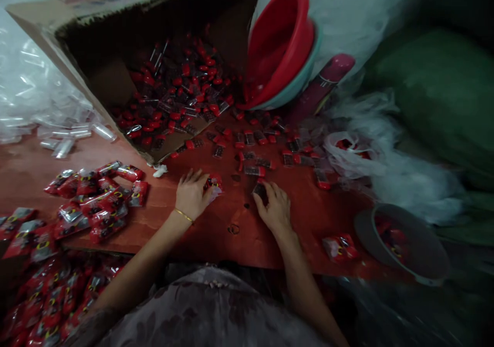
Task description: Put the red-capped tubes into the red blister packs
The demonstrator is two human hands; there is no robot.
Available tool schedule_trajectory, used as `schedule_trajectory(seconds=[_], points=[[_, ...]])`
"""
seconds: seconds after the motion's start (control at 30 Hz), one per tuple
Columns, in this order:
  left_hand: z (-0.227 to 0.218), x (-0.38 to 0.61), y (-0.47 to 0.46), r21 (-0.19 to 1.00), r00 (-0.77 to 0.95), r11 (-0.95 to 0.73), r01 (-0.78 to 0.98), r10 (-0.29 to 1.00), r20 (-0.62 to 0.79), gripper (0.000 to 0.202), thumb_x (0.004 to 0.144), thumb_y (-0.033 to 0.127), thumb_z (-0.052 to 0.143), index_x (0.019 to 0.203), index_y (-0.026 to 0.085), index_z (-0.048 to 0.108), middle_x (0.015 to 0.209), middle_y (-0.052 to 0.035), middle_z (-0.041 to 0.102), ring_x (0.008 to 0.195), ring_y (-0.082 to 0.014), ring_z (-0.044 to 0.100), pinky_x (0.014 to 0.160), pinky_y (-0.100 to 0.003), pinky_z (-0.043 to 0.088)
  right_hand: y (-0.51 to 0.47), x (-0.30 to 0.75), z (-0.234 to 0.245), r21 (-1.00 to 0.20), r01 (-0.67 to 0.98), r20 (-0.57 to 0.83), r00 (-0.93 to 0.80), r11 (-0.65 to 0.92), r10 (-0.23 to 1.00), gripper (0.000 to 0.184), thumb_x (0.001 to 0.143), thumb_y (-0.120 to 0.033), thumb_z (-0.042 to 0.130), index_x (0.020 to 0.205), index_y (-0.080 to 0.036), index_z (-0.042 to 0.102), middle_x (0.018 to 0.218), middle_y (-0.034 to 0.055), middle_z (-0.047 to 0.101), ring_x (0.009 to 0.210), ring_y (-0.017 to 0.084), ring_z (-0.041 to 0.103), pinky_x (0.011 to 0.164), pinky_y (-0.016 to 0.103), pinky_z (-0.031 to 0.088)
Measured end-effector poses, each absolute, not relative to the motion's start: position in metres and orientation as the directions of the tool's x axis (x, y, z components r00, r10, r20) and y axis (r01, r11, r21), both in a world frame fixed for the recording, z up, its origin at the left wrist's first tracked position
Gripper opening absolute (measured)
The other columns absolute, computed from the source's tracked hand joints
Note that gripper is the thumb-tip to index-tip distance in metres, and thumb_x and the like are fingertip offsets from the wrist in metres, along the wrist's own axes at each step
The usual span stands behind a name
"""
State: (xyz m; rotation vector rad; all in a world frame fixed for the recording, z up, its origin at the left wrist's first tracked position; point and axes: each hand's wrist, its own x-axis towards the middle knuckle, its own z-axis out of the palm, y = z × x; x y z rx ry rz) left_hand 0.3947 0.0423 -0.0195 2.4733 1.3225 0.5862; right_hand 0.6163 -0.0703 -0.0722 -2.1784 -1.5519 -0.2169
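Near the frame's centre, the left-hand grip holds a red printed packet over the red counter, and the right-hand grip holds a small dark container; a cardboard box of red-capped containers gapes at upper left, with red packets piled at lower left

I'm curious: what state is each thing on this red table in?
Left hand: holding a red printed plastic packet.
Right hand: holding a small dark transparent container.
Large brown cardboard box: on its side, open, partly filled.
Red round plastic basin: tilted.
Pale-blue plastic basin: tilted, against the red one.
Magenta cylindrical bottle: leaning.
Translucent grey plastic tub: open, red items inside.
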Motion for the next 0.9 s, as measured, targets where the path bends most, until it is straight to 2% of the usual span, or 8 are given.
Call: schedule_trajectory(seconds=[0.13, 0.37, 0.5, 0.6, 0.7, 0.77, 0.83, 0.9], points=[[-0.041, 0.409, 0.046, 0.281, 0.551, -0.572, 0.771, 0.820, 0.156, 0.036, 0.079, 0.039, 0.054, 0.109, 0.021, 0.065, 0.131, -0.0139, 0.051, 0.127, -0.0351, 0.037, 0.101, -0.052, 0.030, -0.072, 0.608, -0.078, -0.239, 0.940, 0.372, 0.321, -0.244, 0.871, 0.047, 0.088, -0.041, 0.040, 0.126, -0.015, 0.047, 0.119, 0.0150, 0.054, 0.109, 0.028, 0.046, 0.092, 0.044, 0.037], [-0.048, 0.407, 0.044, 0.280, 0.558, -0.591, 0.756, 0.806, 0.197, 0.027, 0.083, 0.031, 0.050, 0.100, 0.025, 0.070, 0.123, -0.0118, 0.059, 0.125, -0.0331, 0.040, 0.101, -0.053, 0.028, -0.077, 0.599, -0.066, -0.387, 0.909, 0.532, 0.356, -0.153, 0.769, 0.034, 0.083, -0.036, 0.050, 0.109, -0.016, 0.058, 0.117, 0.0143, 0.057, 0.110, 0.028, 0.048, 0.093, 0.045, 0.037], [-0.040, 0.406, 0.036, 0.390, 0.485, -0.556, 0.734, 0.831, 0.271, 0.029, 0.084, 0.037, 0.048, 0.101, 0.025, 0.069, 0.123, -0.0112, 0.059, 0.123, -0.0307, 0.044, 0.100, -0.051, 0.031, -0.069, 0.567, -0.048, -0.686, 0.727, 0.428, 0.443, -0.036, 0.788, 0.029, 0.084, -0.035, 0.050, 0.107, -0.019, 0.058, 0.105, 0.0102, 0.063, 0.099, 0.023, 0.055, 0.088, 0.039, 0.042], [-0.030, 0.408, 0.028, 0.491, 0.452, -0.542, 0.682, 0.840, 0.299, 0.030, 0.085, 0.036, 0.047, 0.102, 0.024, 0.069, 0.124, -0.0109, 0.058, 0.122, -0.0296, 0.046, 0.100, -0.049, 0.032, -0.052, 0.542, -0.043, -0.934, 0.357, 0.182, 0.490, -0.006, 0.853, 0.033, 0.083, -0.040, 0.051, 0.108, -0.019, 0.056, 0.099, 0.0077, 0.065, 0.086, 0.018, 0.060, 0.078, 0.032, 0.047], [-0.020, 0.409, 0.020, 0.647, 0.433, -0.502, 0.573, 0.856, 0.280, 0.032, 0.083, 0.035, 0.051, 0.108, 0.022, 0.066, 0.125, -0.0115, 0.057, 0.121, -0.0287, 0.046, 0.102, -0.047, 0.031, -0.037, 0.529, -0.042, -0.997, 0.076, 0.062, 0.500, 0.027, 0.864, 0.027, 0.079, -0.040, 0.056, 0.094, -0.018, 0.059, 0.088, 0.0035, 0.066, 0.078, 0.015, 0.060, 0.074, 0.028, 0.047], [-0.017, 0.412, 0.015, 0.827, 0.389, -0.369, 0.423, 0.899, 0.202, 0.041, 0.079, 0.038, 0.055, 0.115, 0.019, 0.061, 0.123, -0.0117, 0.059, 0.116, -0.0269, 0.051, 0.099, -0.043, 0.036, -0.034, 0.526, -0.042, -0.998, 0.024, 0.057, 0.531, 0.052, 0.845, 0.022, 0.079, -0.039, 0.057, 0.084, -0.018, 0.061, 0.081, 0.0010, 0.065, 0.074, 0.014, 0.058, 0.073, 0.026, 0.046], [-0.017, 0.415, 0.012, 0.976, 0.373, -0.109, 0.190, 0.927, 0.031, 0.049, 0.074, 0.044, 0.060, 0.115, 0.016, 0.060, 0.115, -0.0113, 0.064, 0.104, -0.0240, 0.059, 0.091, -0.037, 0.044, -0.036, 0.526, -0.042, -0.998, 0.020, 0.062, 0.541, 0.060, 0.838, 0.021, 0.081, -0.038, 0.055, 0.080, -0.018, 0.061, 0.075, -0.0005, 0.064, 0.070, 0.013, 0.056, 0.069, 0.025, 0.044], [-0.020, 0.419, 0.011, 0.983, 0.402, 0.183, -0.021, 0.902, -0.159, 0.048, 0.066, 0.048, 0.066, 0.101, 0.015, 0.066, 0.097, -0.0089, 0.070, 0.085, -0.0199, 0.064, 0.079, -0.032, 0.049, -0.041, 0.526, -0.041, -0.998, 0.023, 0.061, 0.531, 0.058, 0.845, 0.021, 0.081, -0.038, 0.054, 0.080, -0.018, 0.061, 0.073, -0.0010, 0.062, 0.067, 0.012, 0.055, 0.066, 0.023, 0.043]])
